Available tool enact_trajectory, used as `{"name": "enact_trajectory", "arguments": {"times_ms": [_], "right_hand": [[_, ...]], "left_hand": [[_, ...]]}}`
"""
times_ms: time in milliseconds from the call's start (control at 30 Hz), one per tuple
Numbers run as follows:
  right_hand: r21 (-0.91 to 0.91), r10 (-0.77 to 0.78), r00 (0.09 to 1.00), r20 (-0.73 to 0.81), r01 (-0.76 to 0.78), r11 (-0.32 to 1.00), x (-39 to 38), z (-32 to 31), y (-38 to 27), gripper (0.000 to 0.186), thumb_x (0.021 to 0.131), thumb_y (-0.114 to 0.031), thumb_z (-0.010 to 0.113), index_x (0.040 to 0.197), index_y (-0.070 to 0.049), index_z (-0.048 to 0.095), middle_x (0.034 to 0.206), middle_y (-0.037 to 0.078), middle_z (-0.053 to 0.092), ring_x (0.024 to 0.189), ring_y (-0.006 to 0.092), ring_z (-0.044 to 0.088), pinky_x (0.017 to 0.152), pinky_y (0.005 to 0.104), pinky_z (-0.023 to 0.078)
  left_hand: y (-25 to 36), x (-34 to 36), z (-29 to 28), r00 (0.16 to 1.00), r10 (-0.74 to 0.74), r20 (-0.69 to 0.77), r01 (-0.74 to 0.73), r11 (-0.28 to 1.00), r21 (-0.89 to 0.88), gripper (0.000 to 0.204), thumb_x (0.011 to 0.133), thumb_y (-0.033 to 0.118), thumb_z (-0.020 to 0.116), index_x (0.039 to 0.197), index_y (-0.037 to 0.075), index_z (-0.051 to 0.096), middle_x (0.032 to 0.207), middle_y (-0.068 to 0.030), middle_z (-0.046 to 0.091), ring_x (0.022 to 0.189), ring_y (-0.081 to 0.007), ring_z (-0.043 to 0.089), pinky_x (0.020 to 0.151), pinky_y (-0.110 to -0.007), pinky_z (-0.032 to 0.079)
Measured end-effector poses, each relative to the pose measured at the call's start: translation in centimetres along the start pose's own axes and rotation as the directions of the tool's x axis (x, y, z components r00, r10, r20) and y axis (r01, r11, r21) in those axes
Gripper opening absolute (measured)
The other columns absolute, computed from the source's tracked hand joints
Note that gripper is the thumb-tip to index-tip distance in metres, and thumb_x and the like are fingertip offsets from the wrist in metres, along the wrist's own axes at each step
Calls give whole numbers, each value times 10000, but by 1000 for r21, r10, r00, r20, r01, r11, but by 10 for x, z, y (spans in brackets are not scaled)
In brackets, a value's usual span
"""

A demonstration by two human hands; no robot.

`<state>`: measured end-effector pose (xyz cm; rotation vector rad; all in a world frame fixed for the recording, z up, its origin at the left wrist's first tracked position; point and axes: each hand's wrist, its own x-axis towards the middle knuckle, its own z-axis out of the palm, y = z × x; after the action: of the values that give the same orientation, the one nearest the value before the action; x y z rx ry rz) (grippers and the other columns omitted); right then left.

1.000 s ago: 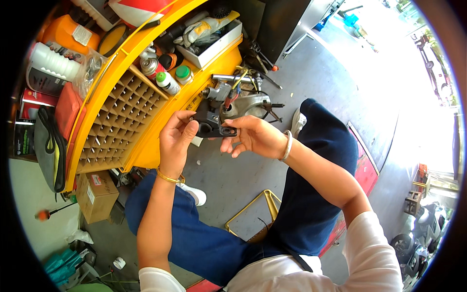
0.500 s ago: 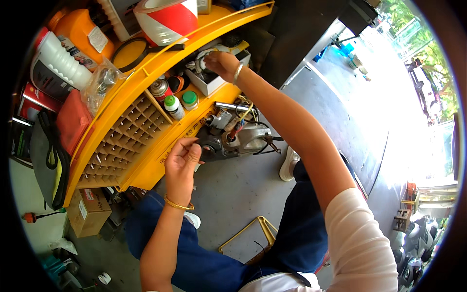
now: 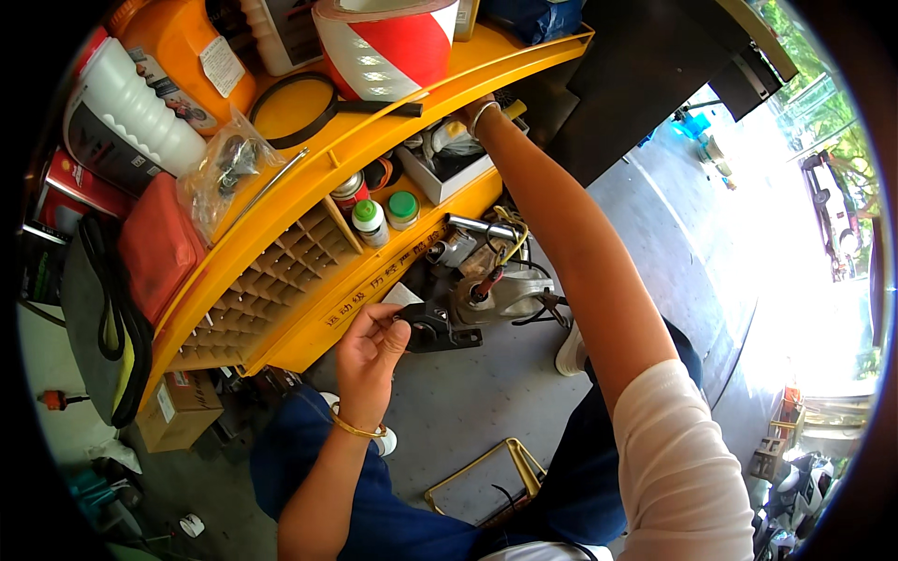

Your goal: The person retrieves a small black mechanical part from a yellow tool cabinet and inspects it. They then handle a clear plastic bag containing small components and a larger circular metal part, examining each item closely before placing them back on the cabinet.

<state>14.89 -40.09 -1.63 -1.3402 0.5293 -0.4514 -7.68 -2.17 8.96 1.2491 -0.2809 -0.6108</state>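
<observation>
My left hand [image 3: 368, 360] is closed on a black part [image 3: 433, 329] with a rounded body and a flat, bar-like end, its thumb and fingers pinching one side. The part's exact kind I cannot make out. Reaching far forward, my right hand [image 3: 478, 109] is under the upper shelf's yellow lip, behind a white open box [image 3: 428, 178] of grey and black items. Its fingers are hidden there. Beyond the black part, a grey metal assembly [image 3: 514, 297] with cables sits low beside the cabinet, a red-handled tool [image 3: 486, 282] lying across it.
On the yellow shelf [image 3: 524, 65] stand red-and-white tape [image 3: 388, 47], bottles and a black-rimmed round item [image 3: 292, 107]. Below are a green-capped bottle [image 3: 369, 222], a green-lidded jar [image 3: 402, 210] and a cardboard divider grid [image 3: 267, 294]. A yellow frame [image 3: 519, 463] lies between my legs.
My right hand has gone from over the white box to deeper under the shelf lip. The black part in my left hand now shows more fully. The view has shifted.
</observation>
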Motion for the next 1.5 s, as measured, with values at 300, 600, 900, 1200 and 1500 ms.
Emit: {"name": "enact_trajectory", "arguments": {"times_ms": [300,600,900,1200,1500], "right_hand": [[41,56,998,-8,-55,998,11,-1,-1,279,864,-242,555,1078,-66,524,1000,94,622,838,232,634,665,336,547],[73,95,995,-29,-92,993,26,10,-1,361,845,-234,587,1128,-34,483,1048,119,600,866,272,629,651,365,557],[153,160,986,-55,-150,977,24,4,-2,452,825,-226,618,1177,-3,443,1095,144,578,893,312,624,637,393,567],[290,303,942,-140,-254,923,-19,-24,-23,547,806,-218,650,1227,29,402,1143,169,556,920,353,619,623,421,578],[210,200,944,-261,-147,967,-124,-56,-46,414,700,-190,752,890,91,515,839,192,610,627,309,651,509,337,584]], "left_hand": [[-3,1,4,1000,-16,20,16,1000,-16,205,863,109,605,1013,-8,529,860,14,505,776,-33,454,691,-157,380],[-7,7,9,998,-32,51,36,996,-78,218,860,126,612,1015,-3,529,864,11,516,795,-40,468,714,-166,387],[-10,9,14,998,-7,67,9,1000,-29,226,858,139,618,1008,-6,529,860,8,520,800,-44,475,727,-175,391],[-16,6,21,997,7,82,-6,1000,-23,209,855,130,620,984,-11,535,850,3,521,784,-47,484,703,-174,401],[-14,-8,31,992,38,123,-42,999,24,194,860,120,611,986,-11,542,812,10,510,748,-44,471,677,-171,393]]}}
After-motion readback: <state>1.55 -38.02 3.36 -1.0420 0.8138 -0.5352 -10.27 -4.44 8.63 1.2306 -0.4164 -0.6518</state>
